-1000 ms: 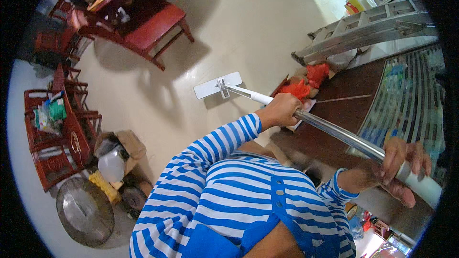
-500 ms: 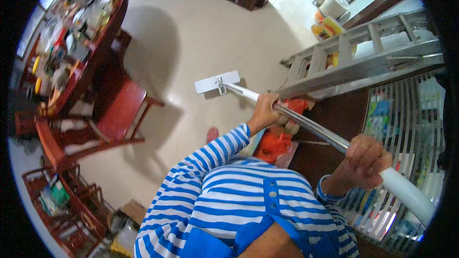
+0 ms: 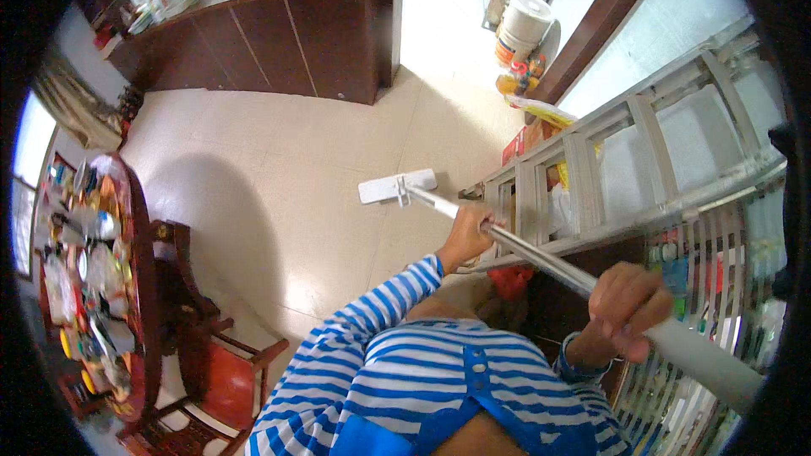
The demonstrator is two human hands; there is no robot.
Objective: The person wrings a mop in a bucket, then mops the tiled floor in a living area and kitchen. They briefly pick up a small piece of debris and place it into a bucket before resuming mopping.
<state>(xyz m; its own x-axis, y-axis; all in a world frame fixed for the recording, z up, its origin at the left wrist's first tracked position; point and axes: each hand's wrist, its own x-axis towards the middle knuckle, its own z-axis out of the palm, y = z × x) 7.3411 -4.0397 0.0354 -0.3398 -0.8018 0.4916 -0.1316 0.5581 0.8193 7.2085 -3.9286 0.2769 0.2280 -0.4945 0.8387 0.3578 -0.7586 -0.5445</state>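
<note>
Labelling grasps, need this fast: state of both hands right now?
Left hand: closed, holding the mop pole, nearer the white mop head.
Right hand: closed, holding the same pole by its thick white end.

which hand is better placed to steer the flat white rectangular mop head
Probably the left hand: it grips the silver metal pole nearer the mop head; the right hand grips farther from it.

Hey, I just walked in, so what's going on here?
A person in a blue-and-white striped top holds a flat mop: the left grip lower on the pole, the right grip up by the thick white handle. The mop's white head is out in front, on or just above the pale floor, left of a metal ladder.
</note>
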